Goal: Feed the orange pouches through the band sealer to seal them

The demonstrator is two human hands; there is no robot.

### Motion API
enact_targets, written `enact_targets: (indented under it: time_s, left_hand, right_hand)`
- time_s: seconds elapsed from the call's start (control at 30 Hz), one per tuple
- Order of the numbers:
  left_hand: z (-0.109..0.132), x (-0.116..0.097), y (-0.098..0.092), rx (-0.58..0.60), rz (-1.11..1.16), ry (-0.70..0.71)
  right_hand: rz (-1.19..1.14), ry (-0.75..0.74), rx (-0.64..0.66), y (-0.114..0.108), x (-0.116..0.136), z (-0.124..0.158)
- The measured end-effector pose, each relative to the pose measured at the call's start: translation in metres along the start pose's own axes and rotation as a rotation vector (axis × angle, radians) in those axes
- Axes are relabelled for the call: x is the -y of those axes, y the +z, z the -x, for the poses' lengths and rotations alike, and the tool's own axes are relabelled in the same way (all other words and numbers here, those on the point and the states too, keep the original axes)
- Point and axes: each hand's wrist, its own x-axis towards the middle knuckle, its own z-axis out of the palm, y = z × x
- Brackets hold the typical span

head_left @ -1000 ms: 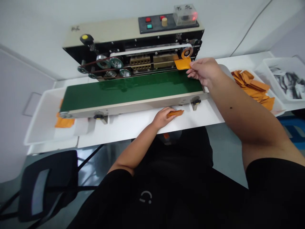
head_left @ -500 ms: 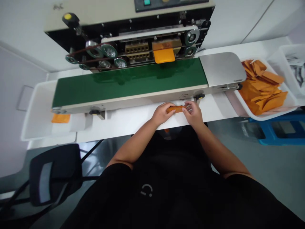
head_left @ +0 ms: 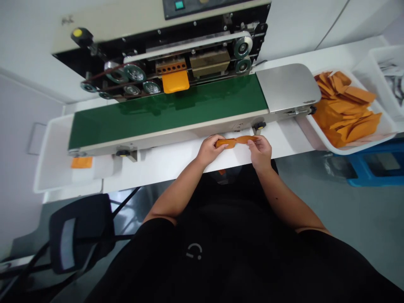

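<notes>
- The white bench (head_left: 164,166) runs across the view from left to right, with the person in a black top seated at its near edge.
- A sealing machine (head_left: 126,21) stands on the far part of the bench. Its wheels, belts and brass-coloured blocks are open to view along the front.
- The machine's green conveyor belt (head_left: 164,111) lies below those wheels and ends on the right in a bare metal plate (head_left: 287,86).
- A black chair (head_left: 78,231) stands on the floor at the lower left, beside the person.
- A white tray (head_left: 318,141) sits just past the metal plate on the right and holds a loose heap of orange pouches (head_left: 347,111).
- Another white tray (head_left: 47,176) sits under the left end of the belt, with a single flat pouch (head_left: 81,162) lying in it.
- A blue stand (head_left: 375,168) shows below the right tray.
- A passing pouch (head_left: 175,81) hangs upright in the sealing track, its top edge caught under the blocks and its lower edge just above the green belt, left of the middle.
- The left hand (head_left: 208,149) rests at the bench's front edge, its fingers closed on the left end of the held pouch (head_left: 236,140).
- The right hand (head_left: 260,151) is just beside it, its fingers pinched together on the pouch's right end.
- The held pouch is stretched lengthwise between the two hands, just in front of the conveyor's frame and above the white bench top, near a black knob (head_left: 259,125).
</notes>
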Motion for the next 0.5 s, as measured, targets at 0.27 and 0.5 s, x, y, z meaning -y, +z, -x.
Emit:
enact_targets:
  time_s: [0.27,0.5]
  left_hand:
    - [0.0,0.002,0.001,0.005,-0.034,0.019]
    - [0.0,0.006,0.002,0.017,-0.047,0.07]
  right_hand:
    - [-0.206,-0.1,-0.028,-0.01,0.063,-0.004]
    - [-0.261,0.006,0.042,-0.018,0.15,-0.092]
